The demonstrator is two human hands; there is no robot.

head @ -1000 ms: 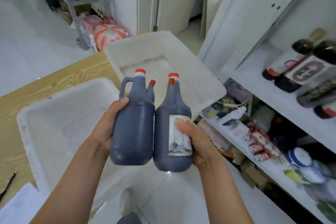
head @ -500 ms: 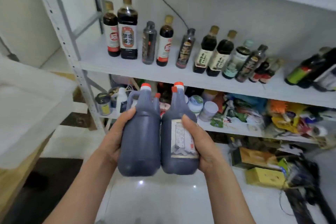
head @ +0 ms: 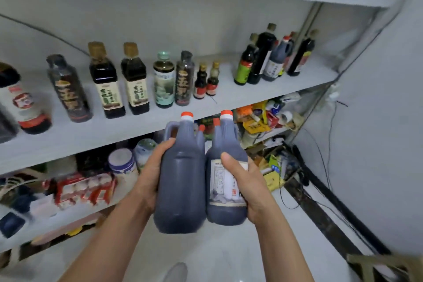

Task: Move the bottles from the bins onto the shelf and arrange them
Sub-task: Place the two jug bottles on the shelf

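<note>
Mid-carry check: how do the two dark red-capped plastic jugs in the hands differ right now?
The left hand holds a plain-sided dark plastic jug; the right hand holds a paper-labelled dark plastic jug. The plain-sided jug's loop handle is visible; the paper-labelled jug's is not. The plain-sided jug's base hangs lower. Both are upright, red-capped and touching.

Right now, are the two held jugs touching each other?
Touching. The head view shows the unlabelled jug and the labelled jug pressed side to side, no gap.
</note>
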